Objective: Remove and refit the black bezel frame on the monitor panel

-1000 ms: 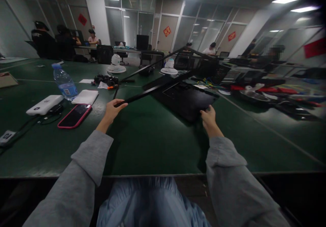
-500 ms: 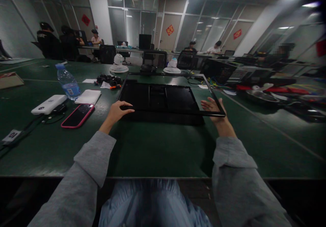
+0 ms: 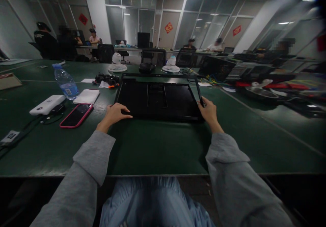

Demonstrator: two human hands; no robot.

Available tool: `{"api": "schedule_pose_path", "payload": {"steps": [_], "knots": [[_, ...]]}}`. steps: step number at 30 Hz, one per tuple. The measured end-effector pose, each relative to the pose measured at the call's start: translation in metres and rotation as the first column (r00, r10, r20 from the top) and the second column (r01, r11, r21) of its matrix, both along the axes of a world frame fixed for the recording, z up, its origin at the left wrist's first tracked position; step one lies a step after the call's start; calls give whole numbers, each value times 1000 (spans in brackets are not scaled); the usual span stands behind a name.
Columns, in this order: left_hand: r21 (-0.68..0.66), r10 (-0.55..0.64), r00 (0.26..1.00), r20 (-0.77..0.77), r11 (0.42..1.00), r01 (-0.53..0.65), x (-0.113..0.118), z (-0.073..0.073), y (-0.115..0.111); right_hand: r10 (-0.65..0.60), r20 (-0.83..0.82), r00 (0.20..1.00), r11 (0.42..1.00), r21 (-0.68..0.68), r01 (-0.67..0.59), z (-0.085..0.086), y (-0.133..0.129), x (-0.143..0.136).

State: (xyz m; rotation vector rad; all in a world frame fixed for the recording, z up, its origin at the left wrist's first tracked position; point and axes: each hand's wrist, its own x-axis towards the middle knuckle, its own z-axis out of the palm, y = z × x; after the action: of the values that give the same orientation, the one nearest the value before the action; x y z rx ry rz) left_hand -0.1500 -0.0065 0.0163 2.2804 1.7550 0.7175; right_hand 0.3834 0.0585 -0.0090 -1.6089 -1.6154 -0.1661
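A thin black rectangular frame [image 3: 158, 75], like a monitor bezel, lies over a shallow black plastic shell [image 3: 178, 96] on the green table. My left hand [image 3: 115, 114] is curled round the frame's near left corner, thumb and forefinger bent towards each other. On the other side, my right hand [image 3: 209, 114] grips the right bar of the frame, which leans upward from the shell near the fingers. Dark surfaces merge at the front edge, so I cannot tell how closely frame and shell meet there.
On the left are a red-cased phone [image 3: 76, 116], a white power bank [image 3: 48, 104], a white pad [image 3: 87, 96] and a water bottle [image 3: 65, 82]. Two small white fans [image 3: 117, 64] stand behind the shell. Cables and a metal pan [image 3: 262, 94] lie right. Several people sit farther back.
The frame's right side has come down and inward onto the shell. My right hand has moved left with it, from an open palm under the corner to a grip. My left hand has barely shifted.
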Motion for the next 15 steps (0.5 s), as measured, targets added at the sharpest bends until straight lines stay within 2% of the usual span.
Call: {"api": "schedule_pose_path", "payload": {"steps": [3,15], "knots": [[4,-13,1000,-19,1000,13,1,1,-1,-102,5,995,995,-4,102,-4,1,-5],[-26,-59,995,82,998,61,0,-4,0,-48,-50,998,987,-155,39,-5,0,-4]]}}
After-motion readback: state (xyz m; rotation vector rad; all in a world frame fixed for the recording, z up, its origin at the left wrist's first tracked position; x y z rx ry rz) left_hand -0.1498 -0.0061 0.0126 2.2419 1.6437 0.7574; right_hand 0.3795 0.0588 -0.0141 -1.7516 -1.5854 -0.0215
